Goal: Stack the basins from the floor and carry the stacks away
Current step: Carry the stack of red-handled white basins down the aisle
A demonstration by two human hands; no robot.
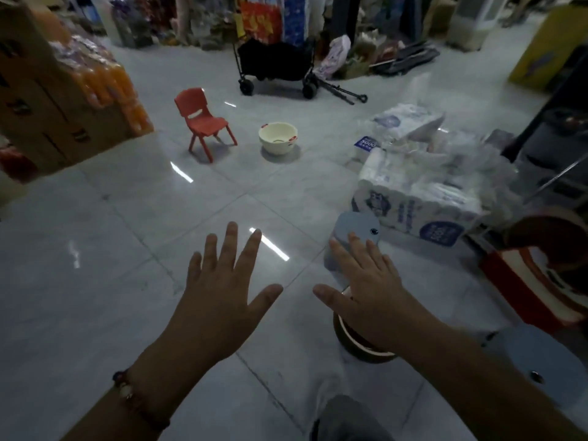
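Bare and spread flat, the left hand (222, 291) and right hand (366, 294) are held out above the glossy tiled floor (95, 249), nothing gripped. A cream basin (277, 138) is seen well ahead, beside a red child's chair (203, 122).

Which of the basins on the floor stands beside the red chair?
The cream basin with red handle marks, standing upright right of the red chair. The other, a dark basin, sits close to the person, partly hidden under the right hand.
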